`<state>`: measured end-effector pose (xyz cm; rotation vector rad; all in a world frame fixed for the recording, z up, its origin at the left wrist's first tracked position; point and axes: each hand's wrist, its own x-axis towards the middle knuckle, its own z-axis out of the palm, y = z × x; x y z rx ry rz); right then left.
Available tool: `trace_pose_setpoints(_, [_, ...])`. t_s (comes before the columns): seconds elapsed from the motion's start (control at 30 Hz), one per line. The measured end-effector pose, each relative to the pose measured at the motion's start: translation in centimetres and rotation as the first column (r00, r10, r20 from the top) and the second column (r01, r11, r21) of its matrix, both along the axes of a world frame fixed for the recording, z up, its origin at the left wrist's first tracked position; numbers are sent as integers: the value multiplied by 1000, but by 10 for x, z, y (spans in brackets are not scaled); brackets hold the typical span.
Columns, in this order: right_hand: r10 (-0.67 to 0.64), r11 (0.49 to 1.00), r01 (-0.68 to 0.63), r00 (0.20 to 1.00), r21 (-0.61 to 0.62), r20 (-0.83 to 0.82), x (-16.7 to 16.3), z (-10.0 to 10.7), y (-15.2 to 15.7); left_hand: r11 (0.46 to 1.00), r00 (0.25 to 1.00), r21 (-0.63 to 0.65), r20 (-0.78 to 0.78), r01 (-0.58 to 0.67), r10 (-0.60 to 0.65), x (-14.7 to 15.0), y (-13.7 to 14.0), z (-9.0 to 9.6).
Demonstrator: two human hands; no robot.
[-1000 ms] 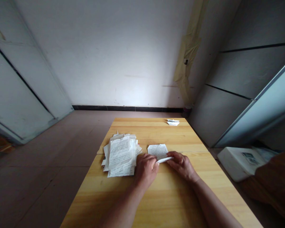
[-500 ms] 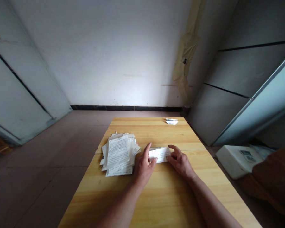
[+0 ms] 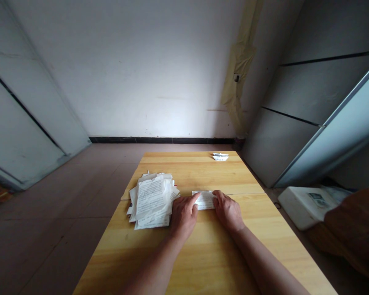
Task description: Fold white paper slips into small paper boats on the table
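A small folded sheet of printed paper (image 3: 206,200) lies flat on the wooden table, its long side running left to right. My left hand (image 3: 184,214) is at its left end, index finger stretched along the paper and thumb close by at the lower corner. At the right end, my right hand (image 3: 228,209) has curled fingers and thumb closed over the paper's edge. Both hands rest low against the tabletop. The paper's two ends are partly hidden under my fingers.
A loose stack of printed papers (image 3: 152,200) lies left of my left hand. Near the far edge of the wooden table (image 3: 184,168) stands a folded paper boat (image 3: 220,157). A white box (image 3: 301,207) is on the floor at the right, below a grey cabinet (image 3: 290,110).
The folded paper, held tilted up between my hands before, now lies flatter on the table. My raised fingers have come down onto it. The view has shifted slightly.
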<state>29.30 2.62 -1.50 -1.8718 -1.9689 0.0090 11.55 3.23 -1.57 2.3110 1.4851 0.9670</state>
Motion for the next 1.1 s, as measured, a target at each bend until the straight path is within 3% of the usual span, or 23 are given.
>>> trace_pose_setpoints(0.13, [-15, 1000, 15, 1000, 11, 9, 0, 2, -2, 1000, 1000, 1, 6, 10, -10, 0, -1, 2])
trace_pose_setpoints(0.37, [-76, 994, 77, 997, -72, 14, 1, 3, 1, 1000, 998, -25, -60, 10, -12, 2, -3, 1])
trace_pose_setpoints(0.7, [-43, 994, 50, 997, -101, 67, 3, 0, 7, 994, 947, -80, -317, -77, 47, 7, -8, 10])
trace_pose_setpoints(1.1, [-14, 998, 23, 990, -66, 142, 0, 1, 8, 991, 921, -85, -385, -100, 60, 9, -11, 14])
